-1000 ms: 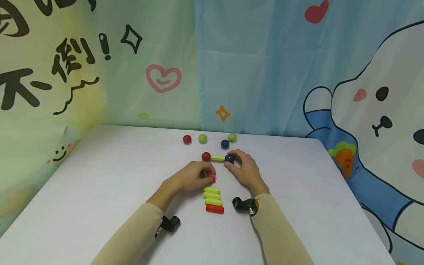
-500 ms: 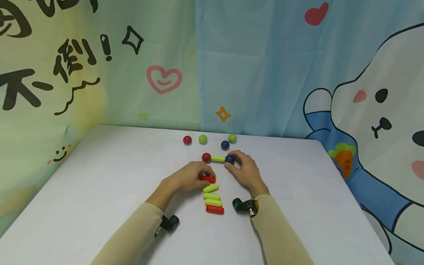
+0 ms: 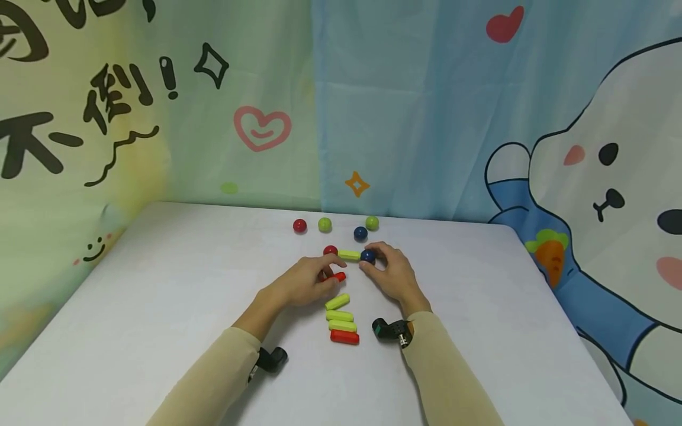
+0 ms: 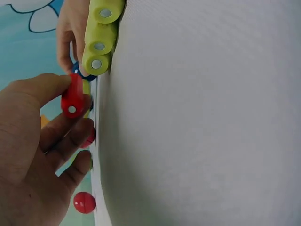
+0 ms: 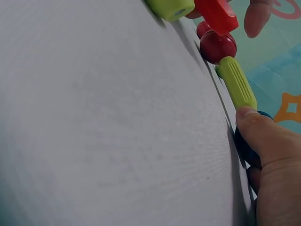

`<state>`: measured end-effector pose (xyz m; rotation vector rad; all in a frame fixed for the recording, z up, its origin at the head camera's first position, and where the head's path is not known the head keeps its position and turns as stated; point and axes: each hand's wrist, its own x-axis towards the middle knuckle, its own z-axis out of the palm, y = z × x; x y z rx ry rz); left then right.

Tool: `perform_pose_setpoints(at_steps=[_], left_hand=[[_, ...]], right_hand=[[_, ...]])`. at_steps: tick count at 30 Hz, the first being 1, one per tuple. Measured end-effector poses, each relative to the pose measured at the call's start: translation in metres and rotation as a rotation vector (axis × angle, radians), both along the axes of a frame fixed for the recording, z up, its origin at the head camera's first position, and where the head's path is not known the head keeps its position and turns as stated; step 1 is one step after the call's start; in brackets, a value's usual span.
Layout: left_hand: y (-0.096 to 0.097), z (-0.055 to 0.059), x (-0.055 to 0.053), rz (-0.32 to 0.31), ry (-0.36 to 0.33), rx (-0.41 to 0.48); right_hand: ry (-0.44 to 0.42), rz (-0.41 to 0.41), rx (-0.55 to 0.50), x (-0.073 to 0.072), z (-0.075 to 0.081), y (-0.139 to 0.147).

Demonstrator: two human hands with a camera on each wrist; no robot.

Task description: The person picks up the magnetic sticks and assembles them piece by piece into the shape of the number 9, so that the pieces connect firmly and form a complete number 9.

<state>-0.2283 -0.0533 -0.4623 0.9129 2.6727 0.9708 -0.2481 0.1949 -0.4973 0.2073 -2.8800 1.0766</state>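
Note:
My left hand (image 3: 306,281) pinches a red magnetic rod (image 4: 73,96) between thumb and fingers, lifted off the table; a pale metal disc shows on its end. Just beyond it, a red ball (image 5: 217,47) joins a yellow-green rod (image 5: 237,82), whose other end meets a dark blue ball (image 3: 367,256). My right hand (image 3: 396,275) grips that blue ball with thumb and fingers. The red rod is near the red ball in the head view; whether they touch I cannot tell. In the left wrist view, the left fingers partly cover the joined pieces.
Several yellow-green rods (image 3: 341,316) and a red rod (image 3: 344,336) lie in a column nearer me. Behind the joined pieces sit a loose red ball (image 3: 300,225), two green balls (image 3: 324,224) and a blue ball (image 3: 360,234). A printed curtain (image 3: 399,118) hangs behind the white table (image 3: 213,248).
My left hand has taken the red rod from the column's far end and moved it forward, near the red ball. The nearest yellow-green rod has turned askew. My right hand stays on the blue ball.

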Motion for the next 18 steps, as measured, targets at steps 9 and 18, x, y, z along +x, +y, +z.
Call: perform_pose_setpoints(at_steps=[9,18], left_hand=[[0.0025,-0.0007,-0.0029,0.122,0.084,-0.028],[0.0060,-0.0008,-0.0048,0.236,0.079,-0.062]], right_hand=[[0.009,0.000,0.000,-0.0002,-0.0015,0.0018],[0.009,0.002,-0.009,-0.0005,-0.0010,-0.0001]])
